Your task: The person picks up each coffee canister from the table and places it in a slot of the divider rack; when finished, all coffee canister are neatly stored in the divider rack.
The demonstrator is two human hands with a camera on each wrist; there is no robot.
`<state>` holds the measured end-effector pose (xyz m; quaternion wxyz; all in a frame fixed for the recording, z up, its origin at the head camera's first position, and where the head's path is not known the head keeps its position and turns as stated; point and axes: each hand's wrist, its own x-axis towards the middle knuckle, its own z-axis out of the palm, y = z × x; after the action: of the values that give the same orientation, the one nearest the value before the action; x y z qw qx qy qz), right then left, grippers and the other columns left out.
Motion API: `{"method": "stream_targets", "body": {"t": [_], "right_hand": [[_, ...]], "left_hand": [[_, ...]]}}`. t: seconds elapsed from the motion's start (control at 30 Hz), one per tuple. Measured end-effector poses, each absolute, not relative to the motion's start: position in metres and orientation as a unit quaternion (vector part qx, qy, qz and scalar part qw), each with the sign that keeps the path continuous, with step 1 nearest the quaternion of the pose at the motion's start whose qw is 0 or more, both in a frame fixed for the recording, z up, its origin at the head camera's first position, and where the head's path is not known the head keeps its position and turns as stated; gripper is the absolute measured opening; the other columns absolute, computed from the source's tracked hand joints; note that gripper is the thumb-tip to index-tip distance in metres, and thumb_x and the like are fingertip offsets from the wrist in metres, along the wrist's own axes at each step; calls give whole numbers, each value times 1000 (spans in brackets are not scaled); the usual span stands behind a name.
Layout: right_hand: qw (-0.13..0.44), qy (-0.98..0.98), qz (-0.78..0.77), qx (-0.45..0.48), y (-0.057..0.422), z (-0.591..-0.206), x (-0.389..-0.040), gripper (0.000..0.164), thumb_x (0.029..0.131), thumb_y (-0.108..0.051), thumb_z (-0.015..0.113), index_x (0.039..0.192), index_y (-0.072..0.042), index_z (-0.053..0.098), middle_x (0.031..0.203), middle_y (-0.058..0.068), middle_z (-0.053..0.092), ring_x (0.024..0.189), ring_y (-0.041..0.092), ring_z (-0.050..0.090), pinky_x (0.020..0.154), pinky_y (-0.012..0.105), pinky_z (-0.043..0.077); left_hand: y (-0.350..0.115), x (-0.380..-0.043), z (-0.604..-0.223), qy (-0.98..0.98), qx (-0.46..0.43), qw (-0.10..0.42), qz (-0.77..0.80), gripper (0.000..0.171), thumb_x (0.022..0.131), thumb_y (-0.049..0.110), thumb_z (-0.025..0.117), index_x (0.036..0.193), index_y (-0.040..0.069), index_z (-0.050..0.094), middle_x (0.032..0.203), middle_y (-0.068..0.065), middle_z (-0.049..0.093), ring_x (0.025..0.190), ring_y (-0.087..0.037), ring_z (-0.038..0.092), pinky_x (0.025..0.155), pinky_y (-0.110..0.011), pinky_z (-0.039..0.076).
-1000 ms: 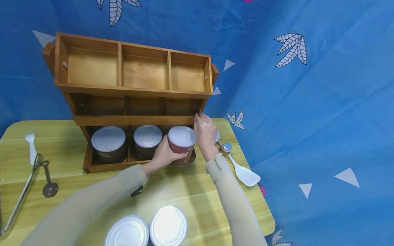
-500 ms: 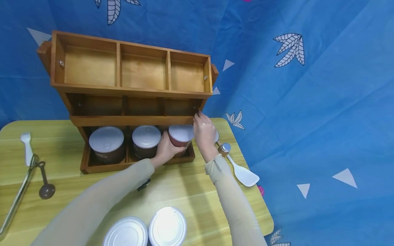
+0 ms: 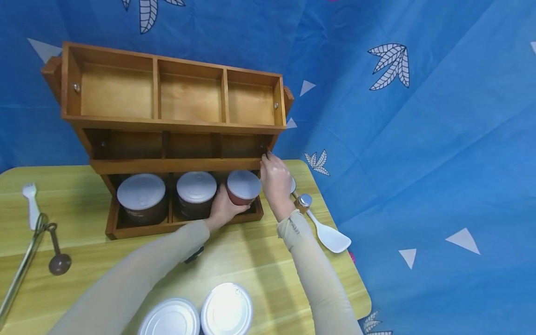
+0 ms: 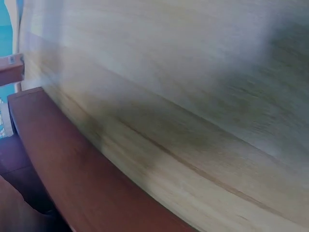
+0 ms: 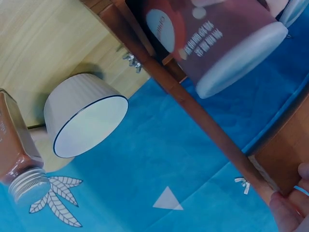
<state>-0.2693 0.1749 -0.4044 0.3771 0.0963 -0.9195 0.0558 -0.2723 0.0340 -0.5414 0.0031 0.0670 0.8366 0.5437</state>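
Observation:
My left hand (image 3: pixel 224 207) grips a reddish-brown canister (image 5: pixel 217 48) with a white lid (image 3: pixel 244 184), at the right-hand compartment of the wooden rack's bottom tier. Its base is hidden behind the front rail (image 3: pixel 184 226) and the hand. Two dark canisters with white lids, a wide one (image 3: pixel 142 197) and a smaller one (image 3: pixel 196 193), occupy the left and middle compartments. The fingertips of my right hand (image 3: pixel 277 184) pinch the right edge of the wooden rack (image 3: pixel 176 164) at its middle tier; the right wrist view shows thumb and fingers on the wood.
Two white-lidded containers (image 3: pixel 226 308) stand at the table's front. A white fork (image 3: pixel 31 204), metal tongs (image 3: pixel 21 274) and a brown scoop (image 3: pixel 59 263) lie left. On the right are a small silver-capped jar (image 3: pixel 304 202), a white spatula (image 3: pixel 333 238) and a white bowl (image 5: pixel 87 116).
My left hand has moved the reddish-brown canister backward from in front of the bottom rail to behind it, into the right compartment. The right hand keeps its hold on the rack's edge.

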Motion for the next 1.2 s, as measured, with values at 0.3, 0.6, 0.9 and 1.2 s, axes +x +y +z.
{"method": "stream_targets", "body": {"t": [0.3,0.6,0.9,1.2], "right_hand": [[375,-917,68,117,165,-407,-278,17,92,-12,66,105,-5,76,110,9,75,102,23,72,88,32,59],[376,-912,86,140,168,-408,-293,18,93,-9,66,106,-3,75,111,12,75,102,26,71,89,36,59],[367,-914,101,141,181,-414,-303,19,92,-9,66,107,0,75,110,15,75,102,30,71,92,38,58],[379,-908,107,141,194,-411,-309,18,91,-6,66,105,2,75,108,19,74,100,34,71,90,42,58]], "left_hand": [[19,-261,-540,839,49,17,542,108,70,25,89,152,4,21,149,-23,41,137,-40,44,113,-54,39],[-19,-229,-513,846,122,129,504,114,79,38,82,157,1,8,161,-23,23,146,-40,30,118,-54,32],[-114,-172,-512,869,184,102,448,102,83,41,77,157,7,16,157,-17,36,140,-44,40,110,-64,36],[-189,-109,-534,916,232,8,327,115,67,41,87,155,5,23,151,-21,43,131,-37,50,104,-46,44]]}}
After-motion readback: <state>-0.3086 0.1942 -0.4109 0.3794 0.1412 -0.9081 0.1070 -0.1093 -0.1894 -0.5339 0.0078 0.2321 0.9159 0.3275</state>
